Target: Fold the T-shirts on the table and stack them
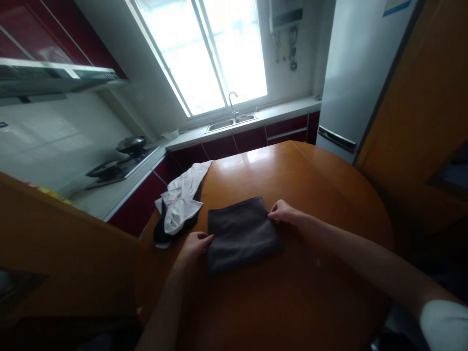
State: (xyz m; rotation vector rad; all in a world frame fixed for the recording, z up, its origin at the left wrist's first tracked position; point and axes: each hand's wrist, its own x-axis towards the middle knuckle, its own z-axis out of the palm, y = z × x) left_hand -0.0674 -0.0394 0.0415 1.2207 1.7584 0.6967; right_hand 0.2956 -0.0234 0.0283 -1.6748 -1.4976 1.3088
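Note:
A dark grey piece of cloth (241,236), folded into a rough rectangle, lies flat on the wooden table (329,273). At its left edge, my left hand (196,244) pinches the fabric between thumb and fingers. My right hand (283,212) grips the opposite edge, near the upper right corner, with its fingers closed. Whether the cloth is a garment or a towel cannot be made out. Left of it, a loose heap of white clothes (185,195) rests at the table's edge, with a dark garment (160,231) partly beneath.
Beyond the table runs a counter with a sink (221,126) and tap (233,105) under a bright window. A stove with a pan (130,144) stands at left, below a range hood (54,75). The fridge (354,73) is at right.

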